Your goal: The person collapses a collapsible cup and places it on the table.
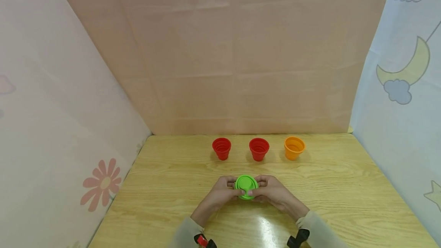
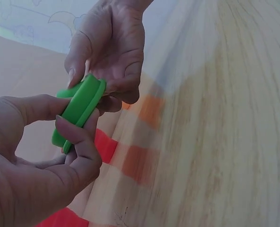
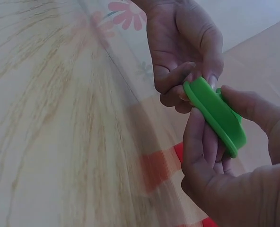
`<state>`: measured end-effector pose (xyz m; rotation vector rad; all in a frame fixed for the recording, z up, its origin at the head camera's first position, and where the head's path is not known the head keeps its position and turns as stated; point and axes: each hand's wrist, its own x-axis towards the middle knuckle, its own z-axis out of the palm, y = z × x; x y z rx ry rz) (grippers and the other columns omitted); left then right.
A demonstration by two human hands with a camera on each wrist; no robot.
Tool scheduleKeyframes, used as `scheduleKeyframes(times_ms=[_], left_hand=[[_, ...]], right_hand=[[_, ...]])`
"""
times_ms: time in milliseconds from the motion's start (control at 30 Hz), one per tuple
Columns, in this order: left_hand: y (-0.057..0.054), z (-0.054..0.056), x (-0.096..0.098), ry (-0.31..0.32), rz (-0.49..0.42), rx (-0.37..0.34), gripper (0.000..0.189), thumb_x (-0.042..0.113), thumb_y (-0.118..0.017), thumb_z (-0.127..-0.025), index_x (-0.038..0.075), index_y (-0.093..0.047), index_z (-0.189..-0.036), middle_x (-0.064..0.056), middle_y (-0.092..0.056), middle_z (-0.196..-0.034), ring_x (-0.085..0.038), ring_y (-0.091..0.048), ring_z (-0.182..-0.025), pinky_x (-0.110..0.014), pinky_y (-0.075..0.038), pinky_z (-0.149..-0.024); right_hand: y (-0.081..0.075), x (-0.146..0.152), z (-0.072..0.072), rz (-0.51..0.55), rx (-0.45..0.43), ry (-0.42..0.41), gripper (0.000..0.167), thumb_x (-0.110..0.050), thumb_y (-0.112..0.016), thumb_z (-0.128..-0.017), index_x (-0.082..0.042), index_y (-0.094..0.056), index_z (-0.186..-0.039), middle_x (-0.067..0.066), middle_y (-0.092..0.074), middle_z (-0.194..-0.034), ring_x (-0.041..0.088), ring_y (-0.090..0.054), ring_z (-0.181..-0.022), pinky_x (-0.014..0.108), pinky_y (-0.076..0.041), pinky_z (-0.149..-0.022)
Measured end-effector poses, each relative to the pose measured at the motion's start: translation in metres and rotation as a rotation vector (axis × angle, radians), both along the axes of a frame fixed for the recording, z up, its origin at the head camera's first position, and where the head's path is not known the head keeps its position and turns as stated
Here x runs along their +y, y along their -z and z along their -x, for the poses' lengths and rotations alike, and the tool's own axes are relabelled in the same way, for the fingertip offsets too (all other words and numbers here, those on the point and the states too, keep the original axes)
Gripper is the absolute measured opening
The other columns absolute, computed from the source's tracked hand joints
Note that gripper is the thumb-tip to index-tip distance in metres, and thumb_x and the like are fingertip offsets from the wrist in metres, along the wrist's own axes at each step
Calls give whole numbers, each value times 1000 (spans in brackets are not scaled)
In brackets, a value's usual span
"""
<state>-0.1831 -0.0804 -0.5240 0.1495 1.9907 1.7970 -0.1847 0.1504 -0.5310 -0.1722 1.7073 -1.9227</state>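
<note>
A green collapsible cup [image 1: 246,183], folded flat into a thick disc, is held up over the table between both hands. My left hand [image 1: 220,192] grips its left edge, thumb on the near face and fingers behind. From the other side my right hand [image 1: 273,192] pinches the right edge the same way, and the two thumb tips nearly meet low on the disc. In the left wrist view the folded cup [image 2: 83,104] appears edge-on, with a raised rim. The right wrist view also shows the cup [image 3: 215,111] tilted between the fingers.
Beyond the hands, a row of expanded cups stands upright: a red cup [image 1: 221,148] at left, another red cup [image 1: 259,149] in the middle, an orange cup [image 1: 294,148] at right. The wooden table [image 1: 165,186] meets a tan backdrop [image 1: 241,68] and patterned side sheets.
</note>
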Motion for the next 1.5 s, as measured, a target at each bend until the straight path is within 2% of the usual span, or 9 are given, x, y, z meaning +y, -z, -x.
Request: scheduleKeyframes(times_ms=[133, 267, 500, 700, 867, 967, 1100, 1333, 1500], left_hand=[[2, -1, 1, 2, 28, 41, 43, 2, -78, -87, -4, -68, -129, -9, -75, -103, -12, -67, -87, -22, -57, -71], [4, -1, 0, 4, 23, 51, 46, 1, -79, -86, -4, -68, -130, -10, -74, -105, -12, -67, -91, -21, -59, -74], [2, 4, -7, 23, -92, -63, 41, 5, -82, -89, 0, -70, -128, -10, -75, -106, -14, -73, -92, -24, -64, -80], [4, 6, -10, 20, -108, -67, 43, 4, -80, -91, -2, -68, -132, -8, -78, -101, -13, -75, -90, -28, -66, -84], [7, 8, -13, 10, -102, -78, 48, 3, -79, -92, -3, -64, -138, -7, -78, -96, -12, -76, -89, -29, -66, -86], [8, 9, -15, 5, -129, -103, 46, 5, -76, -95, -3, -64, -139, -11, -78, -103, -12, -76, -89, -26, -66, -84], [9, 9, -14, -9, -167, -116, 39, 10, -71, -100, -4, -65, -136, -15, -77, -113, -13, -77, -90, -23, -65, -82], [11, 6, -16, -5, -184, -137, 38, 13, -71, -101, -6, -66, -133, -16, -78, -112, -19, -79, -91, -35, -67, -86], [13, 5, -20, 45, -206, -136, 39, 11, -68, -102, -8, -63, -136, -22, -77, -118, -26, -79, -101, -42, -65, -92]], right_hand=[[2, -2, 0, -15, 1, 7, 36, -2, -78, -88, 5, -57, -117, 5, -75, -101, 15, -74, -92, 32, -66, -83], [6, -3, 1, -12, 2, 17, 31, 0, -76, -88, 3, -59, -115, 2, -75, -101, 15, -73, -91, 32, -65, -83], [10, 9, 4, 97, -66, -34, 25, 3, -72, -93, -2, -61, -115, 5, -77, -108, 18, -76, -101, 39, -65, -94], [8, 14, 4, 172, -81, -80, 21, 1, -67, -99, 0, -63, -120, 6, -79, -111, 19, -77, -103, 40, -64, -96], [6, 15, 3, 169, -81, -53, 31, -3, -63, -103, 11, -61, -131, 10, -78, -113, 23, -78, -103, 42, -63, -97], [6, 15, 2, 146, -80, -27, 37, -5, -65, -102, 14, -60, -134, 12, -78, -113, 24, -78, -103, 41, -64, -95], [3, 16, 0, 134, -72, -4, 37, -6, -66, -102, 15, -61, -132, 11, -79, -110, 23, -79, -100, 38, -65, -93], [4, 16, -2, 125, -61, -8, 41, -8, -67, -102, 17, -60, -134, 16, -78, -115, 24, -79, -102, 39, -65, -93], [7, 17, -4, 115, -72, -19, 42, -10, -68, -102, 17, -60, -134, 16, -78, -116, 23, -79, -101, 38, -65, -93]])
